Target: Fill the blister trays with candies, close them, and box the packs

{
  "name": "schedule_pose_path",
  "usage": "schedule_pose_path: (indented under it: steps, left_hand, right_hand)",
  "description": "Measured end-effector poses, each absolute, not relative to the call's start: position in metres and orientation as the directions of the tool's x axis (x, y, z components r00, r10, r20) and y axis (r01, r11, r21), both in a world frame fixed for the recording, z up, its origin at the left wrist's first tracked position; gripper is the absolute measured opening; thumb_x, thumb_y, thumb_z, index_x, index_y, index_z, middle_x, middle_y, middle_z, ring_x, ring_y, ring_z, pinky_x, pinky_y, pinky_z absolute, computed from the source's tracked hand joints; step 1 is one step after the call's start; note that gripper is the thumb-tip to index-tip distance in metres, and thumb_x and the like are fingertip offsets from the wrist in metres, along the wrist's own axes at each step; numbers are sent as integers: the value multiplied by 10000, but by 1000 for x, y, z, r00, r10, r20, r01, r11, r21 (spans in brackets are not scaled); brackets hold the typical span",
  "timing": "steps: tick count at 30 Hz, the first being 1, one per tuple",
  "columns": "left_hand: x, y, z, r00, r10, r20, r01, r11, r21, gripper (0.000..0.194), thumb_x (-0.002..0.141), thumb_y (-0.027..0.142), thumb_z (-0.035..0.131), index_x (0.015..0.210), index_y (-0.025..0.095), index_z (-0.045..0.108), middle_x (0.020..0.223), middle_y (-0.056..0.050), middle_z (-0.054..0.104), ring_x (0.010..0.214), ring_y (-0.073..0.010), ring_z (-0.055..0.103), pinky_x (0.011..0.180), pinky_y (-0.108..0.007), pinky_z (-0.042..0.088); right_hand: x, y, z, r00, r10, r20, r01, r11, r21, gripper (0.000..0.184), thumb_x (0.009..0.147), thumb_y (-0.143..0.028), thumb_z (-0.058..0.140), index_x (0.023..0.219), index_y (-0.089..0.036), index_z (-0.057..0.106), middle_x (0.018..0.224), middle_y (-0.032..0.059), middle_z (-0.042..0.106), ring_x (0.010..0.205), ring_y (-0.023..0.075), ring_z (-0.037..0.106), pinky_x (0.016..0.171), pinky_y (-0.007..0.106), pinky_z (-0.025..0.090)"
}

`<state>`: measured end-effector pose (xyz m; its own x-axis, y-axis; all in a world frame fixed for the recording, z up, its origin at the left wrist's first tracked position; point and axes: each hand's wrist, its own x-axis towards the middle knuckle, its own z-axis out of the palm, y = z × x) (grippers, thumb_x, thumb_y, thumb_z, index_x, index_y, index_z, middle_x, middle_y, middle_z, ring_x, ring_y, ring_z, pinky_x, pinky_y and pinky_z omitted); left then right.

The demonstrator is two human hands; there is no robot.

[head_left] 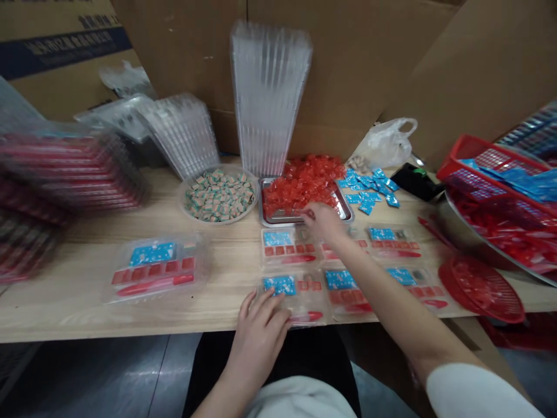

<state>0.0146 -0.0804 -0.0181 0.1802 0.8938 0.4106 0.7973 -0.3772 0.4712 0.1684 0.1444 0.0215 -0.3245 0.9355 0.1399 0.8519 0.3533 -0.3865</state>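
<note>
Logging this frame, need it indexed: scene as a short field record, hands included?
left hand: spread over a blue packet in a plastic pack
right hand: at the front of the metal tray of red pieces
right grip: contents unclear
left of metal tray: bowl of small wrapped pieces
right of metal tray: loose blue packets
behind metal tray: tall stack of clear trays

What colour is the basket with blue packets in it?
The basket is red; the head view shows it.

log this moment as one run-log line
right hand: at red pieces, grip unclear | left hand: by blue packet in front clear tray
</note>
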Motion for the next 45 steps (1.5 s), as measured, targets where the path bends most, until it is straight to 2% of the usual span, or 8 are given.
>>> schedule_pose_path:
  steps: [4,9,15,23,27,32,41,45]
  left_hand:
    - [6,-80,-14,129,894,429,727,-379,572,192,843,137,540,963,247,643,1109,-38,653,1109,-221,548,988,-443,369]
    - [1,-47,6,-185,977,104,202,-66,977,196,868,226,520,1048,237,596,1009,-45,657,948,-168,614,860,-329,478]
    - [19,-25,14,-45,978,-203,-308,180,934,179,757,300,665,823,172,558,790,2,624,725,-120,611,716,-262,504]
    - [27,-54,6,-187,961,205,379,-122,917,64,789,228,642,735,197,623,755,7,598,677,-111,536,604,-216,428]
    - [18,-68,-1,-120,915,386,590,-247,769,145,826,225,600,968,221,632,934,-36,650,909,-172,585,814,-313,454]
    - [5,-84,-15,172,908,382,756,-370,540,132,835,225,592,957,239,641,1047,-27,677,1112,-219,559,989,-413,340]
    - [10,-84,-22,172,907,384,792,-359,494,170,862,189,548,998,247,632,1086,-12,678,1142,-202,548,926,-371,356]
    - [12,-82,-23,151,906,395,795,-349,496,165,872,186,528,981,254,632,1065,1,683,1120,-199,558,921,-374,352]
  right_hand:
    - [155,174,23,-326,943,68,843,323,-431,108,790,-142,554,797,-140,661,878,97,652,868,195,584,787,297,413]
    - [168,113,43,-585,755,-296,360,-85,-929,223,819,-359,557,882,-167,650,706,9,602,591,98,519,529,215,400]
    - [172,51,45,-686,582,-437,75,-541,-838,246,733,-374,683,802,-157,592,630,-27,569,540,70,523,500,188,428]
    - [182,18,36,-589,728,-350,79,-379,-922,218,696,-309,716,817,-169,602,749,-2,642,678,107,601,650,250,495]
    - [184,26,36,-542,828,-142,235,-13,-972,151,763,-284,637,866,-179,601,844,27,654,762,140,624,712,296,514]
    - [181,27,25,-672,737,69,551,560,-619,236,837,-146,505,1060,-184,572,992,76,653,894,191,614,802,356,489]
    - [162,6,12,-744,664,80,645,743,-178,176,820,-79,526,971,-142,592,884,104,649,872,243,585,793,375,473]
    - [164,39,20,-744,661,94,605,728,-323,164,787,-201,623,946,-170,594,851,63,638,841,220,577,771,340,466]
